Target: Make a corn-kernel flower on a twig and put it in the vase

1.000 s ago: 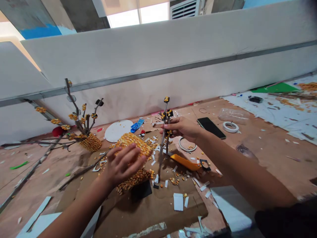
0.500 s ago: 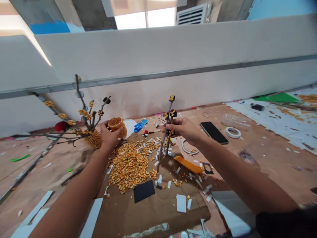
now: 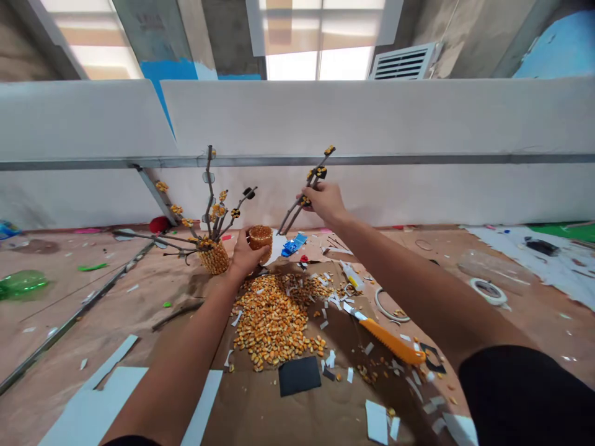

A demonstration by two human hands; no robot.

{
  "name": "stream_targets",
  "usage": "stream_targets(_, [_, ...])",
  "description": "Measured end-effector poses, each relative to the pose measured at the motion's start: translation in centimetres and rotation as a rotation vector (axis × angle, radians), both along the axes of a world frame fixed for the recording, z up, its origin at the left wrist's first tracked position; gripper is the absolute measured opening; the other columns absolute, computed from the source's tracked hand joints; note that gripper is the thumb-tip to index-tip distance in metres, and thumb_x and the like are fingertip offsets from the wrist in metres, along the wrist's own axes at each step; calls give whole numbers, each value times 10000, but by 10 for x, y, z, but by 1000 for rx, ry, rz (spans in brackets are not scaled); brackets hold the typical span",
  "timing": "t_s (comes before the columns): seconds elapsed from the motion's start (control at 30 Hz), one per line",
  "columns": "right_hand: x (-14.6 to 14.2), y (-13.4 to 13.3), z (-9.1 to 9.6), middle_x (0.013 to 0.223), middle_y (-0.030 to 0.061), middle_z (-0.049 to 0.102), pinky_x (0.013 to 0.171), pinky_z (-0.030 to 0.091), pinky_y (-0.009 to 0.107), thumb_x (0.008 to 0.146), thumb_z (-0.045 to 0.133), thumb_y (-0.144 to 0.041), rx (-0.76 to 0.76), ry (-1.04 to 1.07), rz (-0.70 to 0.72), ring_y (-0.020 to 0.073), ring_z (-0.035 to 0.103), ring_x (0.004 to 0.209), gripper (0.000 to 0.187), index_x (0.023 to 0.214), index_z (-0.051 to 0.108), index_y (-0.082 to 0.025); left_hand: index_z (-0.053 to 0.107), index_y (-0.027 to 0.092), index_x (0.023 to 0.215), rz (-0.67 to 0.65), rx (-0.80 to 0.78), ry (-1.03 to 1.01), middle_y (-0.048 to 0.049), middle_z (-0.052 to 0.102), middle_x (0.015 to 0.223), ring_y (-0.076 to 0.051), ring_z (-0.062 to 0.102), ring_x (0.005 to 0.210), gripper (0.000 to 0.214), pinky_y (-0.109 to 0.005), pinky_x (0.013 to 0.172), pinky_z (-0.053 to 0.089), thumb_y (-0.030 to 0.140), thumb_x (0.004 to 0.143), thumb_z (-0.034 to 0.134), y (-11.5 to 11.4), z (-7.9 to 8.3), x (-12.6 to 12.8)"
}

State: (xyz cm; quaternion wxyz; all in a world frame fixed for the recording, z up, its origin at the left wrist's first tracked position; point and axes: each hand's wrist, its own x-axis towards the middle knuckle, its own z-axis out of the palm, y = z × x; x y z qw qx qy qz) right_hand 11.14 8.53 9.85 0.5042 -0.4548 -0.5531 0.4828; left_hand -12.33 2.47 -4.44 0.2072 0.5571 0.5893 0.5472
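Observation:
My left hand [image 3: 244, 254] is closed around a small cup covered in amber grains [image 3: 261, 240], its open top facing up. Between the fingers of my right hand [image 3: 325, 201] is a forked twig [image 3: 297, 205] with yellow-and-black kernel flowers; it tilts, its lower ends pointing down left, near and above the cup. Just left of my left hand stands a corn-covered vase [image 3: 214, 259] filled with branches [image 3: 211, 186] that bear similar flowers. A heap of corn kernels [image 3: 272, 322] lies below my hands on brown cardboard [image 3: 251, 409].
An orange utility knife [image 3: 393, 341] lies right of the corn, blade out. Around it are paper scraps, a black card square [image 3: 300, 376] and a tape ring [image 3: 488, 291]. A blue clip-like item [image 3: 294, 244] sits behind the heap. A white panel [image 3: 372, 118] stands along the back.
My right hand has raised the twig off the cardboard and tilted it, bringing its lower ends toward the cup. My left hand still holds the cup. The camera view has shifted.

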Motion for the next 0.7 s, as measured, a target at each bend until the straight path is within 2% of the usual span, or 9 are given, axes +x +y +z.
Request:
stream_targets(0.07, [-23, 10, 2, 1259, 93, 694, 886, 626, 429, 1027, 679, -380, 7, -24, 25, 225, 710, 1046, 342, 1293, 659, -167, 607, 172, 1353, -10, 0, -2, -105, 698, 1268, -262, 710, 1112, 476, -491, 984, 602, 265, 920, 781, 0, -2, -1])
stream_targets(0.13, [-43, 18, 1, 1309, 104, 677, 921, 616, 454, 1026, 678, -386, 17, -51, 40, 242, 700, 1094, 370, 1327, 646, -173, 627, 167, 1351, -12, 1, -3, -113, 684, 1298, -262, 702, 1113, 395, -490, 953, 610, 328, 998, 700, 1, -4, -2])
stream_targets(0.27, [-69, 28, -11, 1340, 109, 664, 943, 608, 470, 1025, 677, -389, 29, -133, 54, 252, 691, 1125, 385, 1345, 639, -179, 631, 171, 1353, -14, -2, -1, -114, 680, 1310, -256, 703, 1104, 394, -475, 937, 617, 353, 1008, 689, 2, -8, -4])
stream_targets(0.4, [-82, 28, -34, 1355, 110, 658, 954, 604, 477, 1023, 679, -390, 29, -243, 72, 260, 685, 1141, 392, 1352, 637, -182, 627, 171, 1357, -2, 0, 12, -113, 684, 1300, -261, 701, 1113, 401, -488, 954, 610, 347, 1003, 695, 2, -10, -3])
stream_targets(0.5, [-87, 22, -53, 1358, 106, 658, 955, 604, 476, 1021, 680, -393, 18, -329, 86, 265, 684, 1145, 388, 1345, 643, -182, 611, 168, 1362, 11, 13, 23, -114, 694, 1286, -270, 705, 1122, 452, -502, 982, 597, 311, 955, 747, 0, -9, 0])
stream_targets(0.6, [-89, 17, -69, 1362, 104, 657, 952, 604, 472, 1018, 685, -392, 4, -404, 104, 267, 683, 1146, 386, 1340, 649, -181, 586, 189, 1355, 20, 24, 34, -116, 718, 1263, -279, 716, 1136, 631, -473, 1017, 588, 222, 790, 865, -2, -7, 4])
stream_targets(0.7, [-93, 14, -78, 1358, 101, 660, 946, 606, 470, 1014, 689, -394, -7, -449, 139, 271, 685, 1142, 392, 1338, 650, -176, 584, 226, 1315, 40, 25, 47, -110, 736, 1234, -284, 731, 1128, 710, -439, 1016, 590, 172, 678, 893, -4, -4, 6])
